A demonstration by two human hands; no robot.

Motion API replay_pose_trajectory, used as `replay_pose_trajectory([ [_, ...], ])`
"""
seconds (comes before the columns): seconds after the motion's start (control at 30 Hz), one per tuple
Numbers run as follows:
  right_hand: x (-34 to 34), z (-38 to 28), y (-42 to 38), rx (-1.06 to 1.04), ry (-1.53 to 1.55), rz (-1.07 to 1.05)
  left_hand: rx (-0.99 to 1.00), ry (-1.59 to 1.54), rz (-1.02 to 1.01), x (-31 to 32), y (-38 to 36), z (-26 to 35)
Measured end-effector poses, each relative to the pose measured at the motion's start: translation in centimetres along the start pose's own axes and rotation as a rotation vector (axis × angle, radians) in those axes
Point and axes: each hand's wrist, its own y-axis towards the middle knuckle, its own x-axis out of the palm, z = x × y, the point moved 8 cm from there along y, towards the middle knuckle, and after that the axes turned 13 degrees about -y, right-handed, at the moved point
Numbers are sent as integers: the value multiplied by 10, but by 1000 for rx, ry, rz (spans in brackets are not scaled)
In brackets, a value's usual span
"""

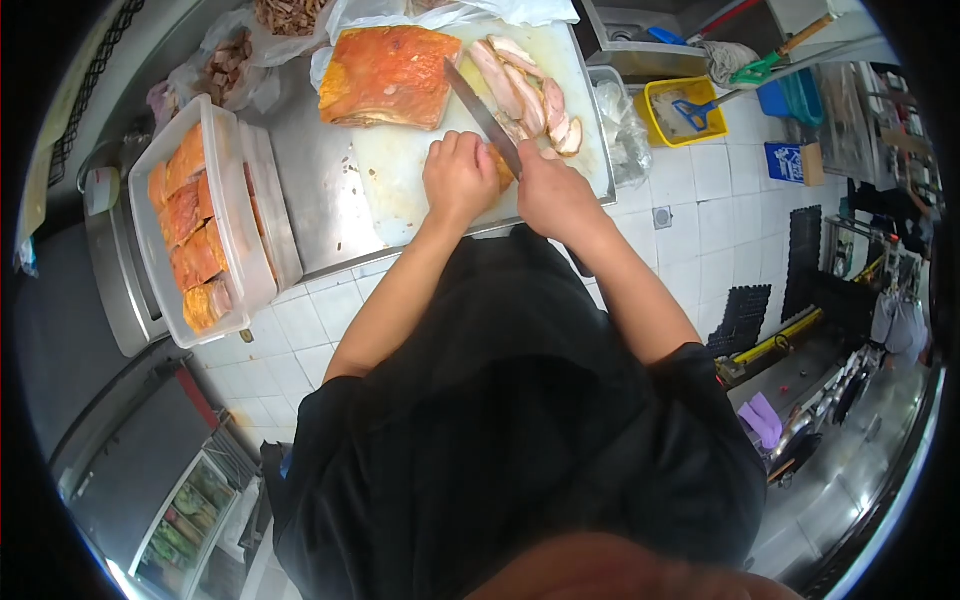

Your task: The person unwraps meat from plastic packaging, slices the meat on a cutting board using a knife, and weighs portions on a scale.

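Note:
My right hand (558,195) grips a knife (482,115), its long blade slanting up and to the left over the white cutting board (400,185). Close to its left, my left hand (460,178) has its fingers curled on a small piece of roast pork (500,170), mostly hidden by both hands and the blade. Beyond the hands lies a large slab of roast pork (390,75) with orange-brown skin. Several pale pork slices (515,85) are scattered to the right of the knife.
A clear plastic tub (235,190) of roast pork pieces stands on the left of the steel table (310,180). Plastic bags of chopped meat (230,60) are behind it. On the tiled floor to the right are a yellow bucket (645,112) and a blue box (785,163).

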Motion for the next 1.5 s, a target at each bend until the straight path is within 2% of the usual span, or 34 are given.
replay_pose_trajectory([
  [0.13,-1,2,-8,15,-28,-59,11,57,29,-1,-1,1],
  [0.2,-1,5,-28,27,-46,-217,17,51,33,1,-2,0],
  [0.3,2,13,-49,62,-120,-310,43,25,15,3,-1,2],
  [0.33,7,14,-46,71,-118,-315,58,-1,-17,6,-4,6],
  [0.4,12,12,-26,16,-39,-195,70,-18,-25,7,0,7],
  [0.47,12,13,-20,-2,-35,-201,76,-35,-30,6,-4,6],
  [0.53,0,15,-21,-7,-35,-170,89,-30,28,3,-2,2],
  [0.6,-3,18,-47,38,-62,-327,83,-48,48,7,0,0],
  [0.67,8,21,-48,54,-57,-316,58,-56,16,7,-5,-3],
  [0.73,14,17,-26,-28,-1,-192,80,-48,7,6,-3,-1],
  [0.83,21,14,-4,-58,16,-119,94,-67,10,7,-4,0],
  [0.87,13,9,-13,-61,20,-126,56,-58,11,6,-6,-3],
  [0.93,1,11,-38,65,6,-342,27,-41,17,6,0,-7],
  [1.0,29,25,-39,79,-5,-362,51,-49,9,7,-6,-5],
  [1.1,32,14,-12,-57,11,-94,-18,-23,-37,9,-4,-9],
  [1.13,30,17,-12,-60,12,-87,-12,-21,-35,9,-2,-8],
  [1.2,26,20,-26,20,18,-243,2,-35,-23,9,-4,-7],
  [1.23,24,21,-29,17,16,-235,10,-34,-18,10,-1,-8],
  [1.33,63,28,-39,90,-4,-349,1,-46,-34,10,-10,-13],
  [1.4,78,26,-3,-20,0,-37,-3,-34,-24,10,-5,-11],
  [1.5,72,28,13,17,46,-60,-5,-45,-27,8,-4,-11],
])
